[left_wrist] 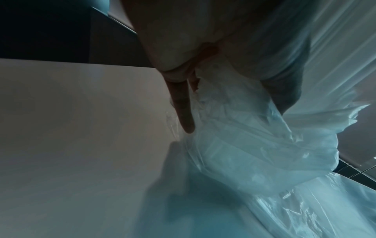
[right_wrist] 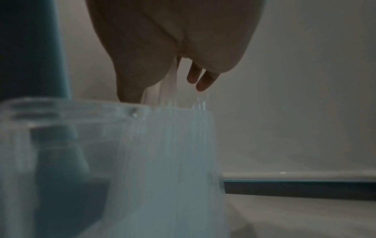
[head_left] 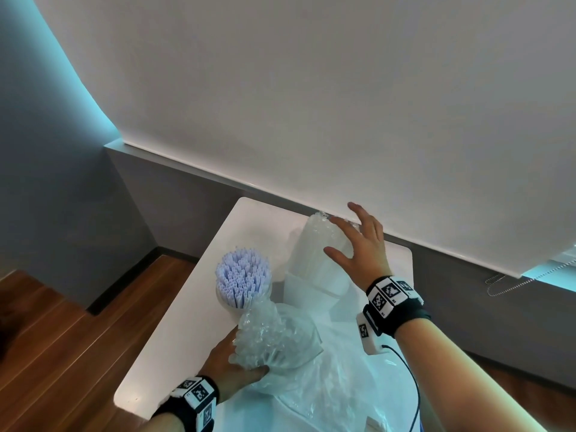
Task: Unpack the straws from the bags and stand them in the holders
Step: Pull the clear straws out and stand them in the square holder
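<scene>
A narrow white desk (head_left: 174, 322) runs up the middle of the head view. Left of centre, a clear holder (head_left: 225, 300) stands packed with upright lilac straws (head_left: 241, 275). Just right of it, a bundle of clear straws (head_left: 314, 244) stands in a second clear holder (head_left: 314, 286), leaning toward the wall behind.

The right hand (head_left: 361, 241) rests on that bundle with fingers (head_left: 338, 255) spread and straight, steadying it rather than clasping it. Lower centre, the left hand (head_left: 232, 369) curls its fingers round a plastic bag (head_left: 280, 347) of more clear straws, still packed. Loose empty bags (head_left: 336, 385) sprawl across the lower right.

Likely risks: the leaning bundle looks top-heavy, so lifting the right hand away could let it fan out or tip its light holder. The slippery film under the left hand could slide, knocking the lilac holder just beside it.
</scene>
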The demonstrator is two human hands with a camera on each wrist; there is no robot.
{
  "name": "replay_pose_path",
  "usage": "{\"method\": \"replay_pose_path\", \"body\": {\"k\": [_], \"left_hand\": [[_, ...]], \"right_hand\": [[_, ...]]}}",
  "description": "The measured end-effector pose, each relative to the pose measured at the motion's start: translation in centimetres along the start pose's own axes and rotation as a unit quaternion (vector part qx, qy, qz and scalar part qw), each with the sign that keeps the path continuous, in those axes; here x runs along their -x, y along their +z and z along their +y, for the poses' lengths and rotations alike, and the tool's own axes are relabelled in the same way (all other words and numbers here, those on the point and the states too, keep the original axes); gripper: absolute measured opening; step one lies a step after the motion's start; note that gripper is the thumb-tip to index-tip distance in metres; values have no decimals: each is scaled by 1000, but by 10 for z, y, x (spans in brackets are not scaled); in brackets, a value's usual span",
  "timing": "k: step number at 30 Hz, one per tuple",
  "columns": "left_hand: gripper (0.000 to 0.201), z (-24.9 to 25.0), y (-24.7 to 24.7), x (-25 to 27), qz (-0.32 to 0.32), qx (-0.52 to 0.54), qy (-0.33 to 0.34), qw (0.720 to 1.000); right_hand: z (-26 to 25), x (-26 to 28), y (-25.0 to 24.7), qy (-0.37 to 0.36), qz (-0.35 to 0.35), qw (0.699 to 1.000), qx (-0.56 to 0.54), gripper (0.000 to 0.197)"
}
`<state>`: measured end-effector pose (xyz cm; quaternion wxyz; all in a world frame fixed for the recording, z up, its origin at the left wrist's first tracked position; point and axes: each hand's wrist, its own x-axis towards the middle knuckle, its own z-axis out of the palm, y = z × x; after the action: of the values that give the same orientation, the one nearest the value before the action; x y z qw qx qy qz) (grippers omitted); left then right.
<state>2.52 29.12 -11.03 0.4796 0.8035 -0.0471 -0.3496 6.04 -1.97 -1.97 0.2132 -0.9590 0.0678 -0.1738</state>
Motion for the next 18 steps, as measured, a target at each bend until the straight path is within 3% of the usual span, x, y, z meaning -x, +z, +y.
{"method": "replay_pose_path", "body": {"k": [2, 4, 12, 14, 18], "left_hand": [[73, -1, -1, 0, -3, 2, -2, 1000], [73, -2, -1, -1, -7, 3, -3, 1000], [78, -5, -1, -3, -14, -1, 5, 1000], [77, -4, -1, -2, -8, 0, 3, 1000], [76, -2, -1, 0, -3, -15, 16, 1000]], "right_hand": [[2, 1, 2, 4, -79, 995, 69, 67], [3, 4, 7, 13, -156, 981, 118, 62], [-3, 11, 3, 11, -195, 968, 159, 66], [-8, 13, -1, 10, -171, 974, 150, 66], [-38, 25, -21, -47, -25, 998, 21, 52]]}}
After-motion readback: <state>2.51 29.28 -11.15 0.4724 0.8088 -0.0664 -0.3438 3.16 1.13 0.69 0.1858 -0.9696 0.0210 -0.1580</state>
